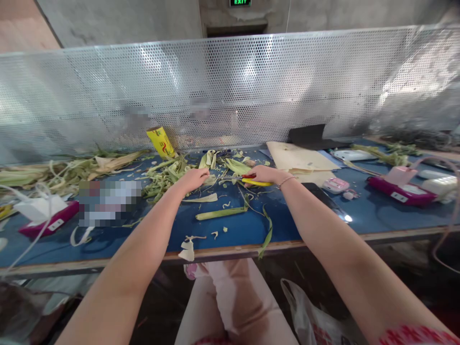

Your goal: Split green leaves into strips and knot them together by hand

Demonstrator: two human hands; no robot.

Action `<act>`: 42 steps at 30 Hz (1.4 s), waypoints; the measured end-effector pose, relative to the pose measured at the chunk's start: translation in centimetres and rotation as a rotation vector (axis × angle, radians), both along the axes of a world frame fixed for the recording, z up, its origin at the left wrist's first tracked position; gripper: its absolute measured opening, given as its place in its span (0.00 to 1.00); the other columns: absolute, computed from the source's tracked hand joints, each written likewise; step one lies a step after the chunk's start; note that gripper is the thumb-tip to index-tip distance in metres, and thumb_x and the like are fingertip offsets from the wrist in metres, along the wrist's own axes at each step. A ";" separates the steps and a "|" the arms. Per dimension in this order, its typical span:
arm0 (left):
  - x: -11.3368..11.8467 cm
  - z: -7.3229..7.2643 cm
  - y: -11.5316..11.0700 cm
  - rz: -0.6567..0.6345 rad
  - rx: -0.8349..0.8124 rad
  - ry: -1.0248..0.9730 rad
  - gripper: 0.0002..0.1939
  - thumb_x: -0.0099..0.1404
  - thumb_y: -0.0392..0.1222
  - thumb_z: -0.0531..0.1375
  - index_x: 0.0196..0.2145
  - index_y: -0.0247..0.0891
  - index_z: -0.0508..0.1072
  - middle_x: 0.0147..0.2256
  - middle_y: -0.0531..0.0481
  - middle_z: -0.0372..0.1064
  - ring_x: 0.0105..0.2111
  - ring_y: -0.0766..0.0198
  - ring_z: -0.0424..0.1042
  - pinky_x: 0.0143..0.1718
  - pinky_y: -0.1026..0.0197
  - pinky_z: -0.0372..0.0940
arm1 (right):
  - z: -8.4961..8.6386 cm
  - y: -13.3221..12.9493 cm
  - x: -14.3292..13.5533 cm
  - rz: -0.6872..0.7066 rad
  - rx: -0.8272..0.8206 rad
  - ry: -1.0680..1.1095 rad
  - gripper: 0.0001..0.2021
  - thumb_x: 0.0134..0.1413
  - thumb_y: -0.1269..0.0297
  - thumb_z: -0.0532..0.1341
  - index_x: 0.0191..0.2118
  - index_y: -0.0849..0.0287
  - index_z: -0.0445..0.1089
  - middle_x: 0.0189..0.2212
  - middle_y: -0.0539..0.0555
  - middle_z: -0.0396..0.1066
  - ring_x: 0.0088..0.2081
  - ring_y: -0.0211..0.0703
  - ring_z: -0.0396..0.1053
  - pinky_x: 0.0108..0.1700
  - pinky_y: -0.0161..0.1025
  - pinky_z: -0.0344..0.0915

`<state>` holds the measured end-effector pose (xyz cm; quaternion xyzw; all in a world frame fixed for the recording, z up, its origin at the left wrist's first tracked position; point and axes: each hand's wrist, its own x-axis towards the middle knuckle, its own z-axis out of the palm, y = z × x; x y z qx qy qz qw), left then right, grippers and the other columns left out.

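Observation:
My right hand [264, 175] is closed around scissors with yellow and red handles [259, 183]. Their slim blades point left, toward my left hand [197, 178]. The fingers of that left hand are pinched together near the blade tips; what lies between them is too small to make out. Just beyond and between both hands are pale green corn husk pieces [237, 166]. Left of my left hand a heap of curled green husk scraps [163, 179] spreads over the blue table. A flat green strip [221, 213] lies nearer to me.
A yellow tube [160, 142] leans by the perforated metal screen [230, 91]. Long husks [104, 165] lie at left. Brown paper [298, 157], a dark phone [321, 199], a pink case [336, 185] and magenta power strips [402, 190] with cables flank my arms.

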<state>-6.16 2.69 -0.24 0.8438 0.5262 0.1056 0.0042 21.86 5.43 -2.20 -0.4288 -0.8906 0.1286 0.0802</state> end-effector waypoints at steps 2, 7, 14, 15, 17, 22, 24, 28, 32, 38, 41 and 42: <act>0.0 0.0 0.0 -0.001 0.004 -0.004 0.13 0.60 0.42 0.45 0.33 0.38 0.67 0.32 0.47 0.69 0.32 0.61 0.67 0.34 0.62 0.58 | -0.1 0.1 0.1 0.002 0.006 -0.005 0.21 0.42 0.45 0.59 0.32 0.59 0.72 0.25 0.51 0.67 0.27 0.37 0.60 0.30 0.35 0.51; 0.0 0.2 -0.1 0.013 -0.008 -0.013 0.13 0.60 0.42 0.45 0.33 0.39 0.68 0.32 0.48 0.70 0.32 0.61 0.67 0.34 0.62 0.58 | -0.3 0.1 0.1 0.004 0.027 -0.002 0.21 0.42 0.44 0.59 0.32 0.58 0.72 0.26 0.52 0.68 0.27 0.38 0.60 0.30 0.36 0.51; -0.5 0.5 -0.2 0.061 0.057 0.046 0.13 0.61 0.41 0.45 0.34 0.39 0.68 0.32 0.47 0.71 0.32 0.60 0.68 0.33 0.62 0.58 | 0.1 -0.3 -0.2 -0.011 0.049 -0.096 0.24 0.44 0.39 0.54 0.28 0.58 0.68 0.26 0.53 0.67 0.27 0.39 0.61 0.29 0.36 0.52; -0.5 0.5 -0.2 0.073 0.075 0.067 0.14 0.61 0.41 0.45 0.35 0.39 0.68 0.32 0.46 0.71 0.32 0.60 0.68 0.33 0.62 0.58 | 0.2 -0.5 -0.3 -0.013 0.043 -0.106 0.24 0.44 0.39 0.54 0.29 0.58 0.68 0.27 0.54 0.68 0.27 0.40 0.62 0.29 0.37 0.53; -0.5 0.6 -0.3 0.102 0.111 0.106 0.14 0.62 0.42 0.44 0.36 0.38 0.68 0.33 0.45 0.71 0.33 0.59 0.69 0.34 0.62 0.58 | 0.4 -0.8 -0.4 -0.017 0.031 -0.117 0.25 0.45 0.38 0.52 0.31 0.59 0.67 0.30 0.56 0.69 0.29 0.41 0.63 0.31 0.37 0.55; -0.2 0.8 -0.4 0.147 0.124 0.086 0.15 0.62 0.42 0.45 0.37 0.36 0.69 0.32 0.43 0.71 0.32 0.58 0.69 0.34 0.60 0.59 | 0.8 -1.3 -0.7 -0.073 -0.009 -0.114 0.29 0.47 0.37 0.48 0.34 0.60 0.67 0.36 0.60 0.70 0.34 0.46 0.66 0.34 0.39 0.58; -0.2 0.8 -0.4 0.155 0.116 0.061 0.15 0.61 0.42 0.46 0.37 0.36 0.69 0.32 0.42 0.72 0.33 0.57 0.69 0.34 0.60 0.59 | 0.9 -1.4 -0.8 -0.074 -0.016 -0.114 0.29 0.47 0.37 0.48 0.35 0.60 0.67 0.37 0.60 0.70 0.34 0.46 0.66 0.34 0.39 0.58; -0.2 0.7 -0.2 0.147 0.111 0.067 0.15 0.60 0.44 0.47 0.35 0.36 0.71 0.34 0.43 0.72 0.34 0.58 0.69 0.35 0.61 0.59 | 1.0 -1.6 -0.8 -0.051 -0.003 -0.125 0.29 0.45 0.36 0.49 0.33 0.60 0.67 0.35 0.60 0.70 0.33 0.46 0.65 0.33 0.39 0.57; -0.2 0.7 -0.2 0.119 0.114 0.055 0.16 0.60 0.44 0.47 0.35 0.37 0.72 0.34 0.45 0.72 0.34 0.59 0.69 0.34 0.62 0.59 | 0.9 -1.6 -0.8 -0.038 0.007 -0.136 0.29 0.43 0.34 0.49 0.29 0.59 0.67 0.29 0.57 0.69 0.27 0.42 0.63 0.29 0.38 0.54; -0.2 0.5 0.1 0.079 0.101 0.029 0.16 0.60 0.44 0.47 0.34 0.38 0.72 0.32 0.45 0.72 0.33 0.59 0.69 0.34 0.62 0.59 | 0.7 -1.2 -0.6 -0.011 0.025 -0.133 0.27 0.45 0.37 0.50 0.26 0.59 0.65 0.26 0.56 0.68 0.25 0.38 0.60 0.27 0.37 0.51; -0.3 0.3 0.2 0.070 0.101 0.017 0.15 0.60 0.44 0.47 0.33 0.38 0.72 0.31 0.45 0.72 0.33 0.59 0.69 0.34 0.61 0.59 | 0.6 -1.1 -0.5 0.010 0.031 -0.129 0.27 0.45 0.37 0.50 0.26 0.59 0.65 0.26 0.55 0.67 0.25 0.38 0.60 0.28 0.37 0.51; -0.3 0.3 0.3 0.064 0.101 0.014 0.15 0.60 0.44 0.47 0.33 0.38 0.72 0.31 0.45 0.72 0.33 0.59 0.69 0.34 0.61 0.59 | 0.6 -1.1 -0.5 0.017 0.032 -0.126 0.27 0.45 0.37 0.50 0.27 0.59 0.66 0.26 0.55 0.67 0.26 0.38 0.60 0.28 0.37 0.51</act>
